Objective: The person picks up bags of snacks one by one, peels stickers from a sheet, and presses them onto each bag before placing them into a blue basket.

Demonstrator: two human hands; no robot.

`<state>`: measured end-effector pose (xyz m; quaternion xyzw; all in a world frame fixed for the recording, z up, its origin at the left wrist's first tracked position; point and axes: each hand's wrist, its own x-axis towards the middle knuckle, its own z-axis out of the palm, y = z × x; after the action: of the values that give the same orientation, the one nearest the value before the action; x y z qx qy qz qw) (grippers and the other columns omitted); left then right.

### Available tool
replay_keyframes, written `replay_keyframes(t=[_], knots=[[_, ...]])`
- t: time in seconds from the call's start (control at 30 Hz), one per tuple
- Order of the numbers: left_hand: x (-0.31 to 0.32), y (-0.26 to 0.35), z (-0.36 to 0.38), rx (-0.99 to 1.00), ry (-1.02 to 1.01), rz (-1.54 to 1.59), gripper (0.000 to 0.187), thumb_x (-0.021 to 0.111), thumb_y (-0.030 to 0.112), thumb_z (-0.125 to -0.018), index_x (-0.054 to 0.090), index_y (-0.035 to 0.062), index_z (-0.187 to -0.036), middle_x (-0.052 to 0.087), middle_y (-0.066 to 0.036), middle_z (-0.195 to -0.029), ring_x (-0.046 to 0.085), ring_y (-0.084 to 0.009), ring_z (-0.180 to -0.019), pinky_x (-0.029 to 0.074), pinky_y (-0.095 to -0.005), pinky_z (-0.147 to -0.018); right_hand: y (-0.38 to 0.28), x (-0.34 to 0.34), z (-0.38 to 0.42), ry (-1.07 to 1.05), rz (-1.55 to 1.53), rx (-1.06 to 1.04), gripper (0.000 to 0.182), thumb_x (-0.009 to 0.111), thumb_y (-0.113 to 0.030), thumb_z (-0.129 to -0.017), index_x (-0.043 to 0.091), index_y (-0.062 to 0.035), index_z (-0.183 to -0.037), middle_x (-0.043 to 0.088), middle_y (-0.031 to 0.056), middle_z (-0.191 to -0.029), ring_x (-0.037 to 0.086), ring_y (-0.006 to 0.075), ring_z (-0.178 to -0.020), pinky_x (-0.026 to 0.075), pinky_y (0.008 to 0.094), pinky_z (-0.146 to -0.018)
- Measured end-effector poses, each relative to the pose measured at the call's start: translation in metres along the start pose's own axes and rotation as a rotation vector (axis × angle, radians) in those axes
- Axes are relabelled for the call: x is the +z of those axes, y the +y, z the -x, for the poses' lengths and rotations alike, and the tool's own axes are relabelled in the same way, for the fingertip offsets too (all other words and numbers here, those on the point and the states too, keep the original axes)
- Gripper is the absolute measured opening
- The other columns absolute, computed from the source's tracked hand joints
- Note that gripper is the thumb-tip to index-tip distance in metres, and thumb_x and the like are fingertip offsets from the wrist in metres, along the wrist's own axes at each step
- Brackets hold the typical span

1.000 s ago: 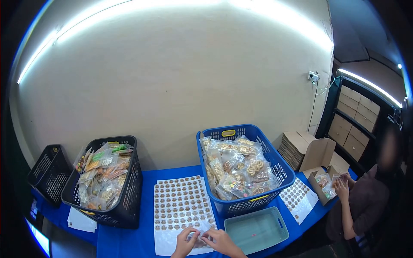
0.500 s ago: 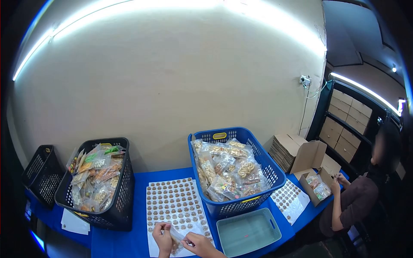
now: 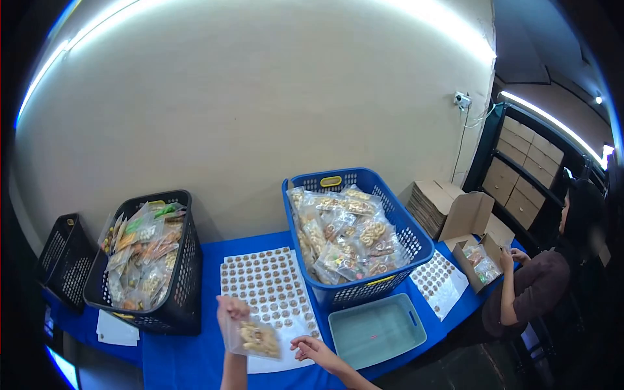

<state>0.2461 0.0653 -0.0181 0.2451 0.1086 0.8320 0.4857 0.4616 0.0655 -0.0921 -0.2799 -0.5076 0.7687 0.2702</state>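
Observation:
My left hand (image 3: 233, 309) grips a clear plastic bag (image 3: 259, 339) by its upper edge, over the front part of a white sticker sheet (image 3: 260, 276). Pale, curved snack pieces show through the plastic, with a small brownish round mark on the front. Just right of the bag, my right hand (image 3: 313, 351) is apart from it, fingers loosely bent and spread, nothing visible in them. Rows of round brown stickers cover most of the sheet; its lower part is bare backing.
A blue basket (image 3: 390, 289) of bagged snacks stands behind a grey-green tray (image 3: 377, 331). At left are a filled black basket (image 3: 188, 279) and another black basket (image 3: 68, 260). At right, a person (image 3: 539, 286) handles a cardboard box (image 3: 484, 276) beside stacked flat cardboard (image 3: 429, 208) and a second sticker sheet (image 3: 439, 283).
My left hand has lifted the bag up and left, its front now facing me. My right hand has let go of the bag and moved right. The view has tilted slightly downward.

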Motion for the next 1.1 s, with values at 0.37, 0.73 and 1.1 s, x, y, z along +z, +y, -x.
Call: replay_keyframes(t=[0.37,0.73,1.1], knots=[[-0.010,-0.021,0.044,-0.453,0.148,0.368,0.043,0.029,0.033,-0.092,0.036,0.0135,-0.055,0.028,0.004,-0.044,0.026,-0.0074,-0.043,0.027,-0.0231,-0.054,-0.021,-0.023,0.026,-0.442,-0.527,0.163,0.037,0.045,-0.032,-0.089,0.049,0.0004,-0.106,0.058,0.0066,-0.087,0.053,0.0112,-0.069,0.042,0.0245,-0.061],[-0.002,-0.021,0.058,-0.406,0.238,0.032,0.042,0.039,0.040,-0.086,0.044,0.0076,-0.113,0.048,-0.010,-0.111,0.043,-0.0244,-0.110,0.035,-0.0461,-0.093,-0.075,-0.009,0.043,-0.086,0.169,-0.027,0.017,0.055,-0.016,-0.084,0.057,-0.0006,-0.091,0.058,0.0027,-0.077,0.053,0.0081,-0.068,0.043,0.0216,-0.062],[-0.044,0.020,0.098,-0.272,0.495,-0.048,0.032,0.043,0.025,-0.083,0.044,0.0079,-0.111,0.048,-0.004,-0.105,0.048,-0.0187,-0.098,0.041,-0.0359,-0.082,-0.179,-0.091,0.066,1.248,0.311,-1.782,0.027,0.030,-0.027,-0.094,0.035,0.0001,-0.091,0.046,0.0102,-0.072,0.042,0.0154,-0.061,0.038,0.0263,-0.057]])
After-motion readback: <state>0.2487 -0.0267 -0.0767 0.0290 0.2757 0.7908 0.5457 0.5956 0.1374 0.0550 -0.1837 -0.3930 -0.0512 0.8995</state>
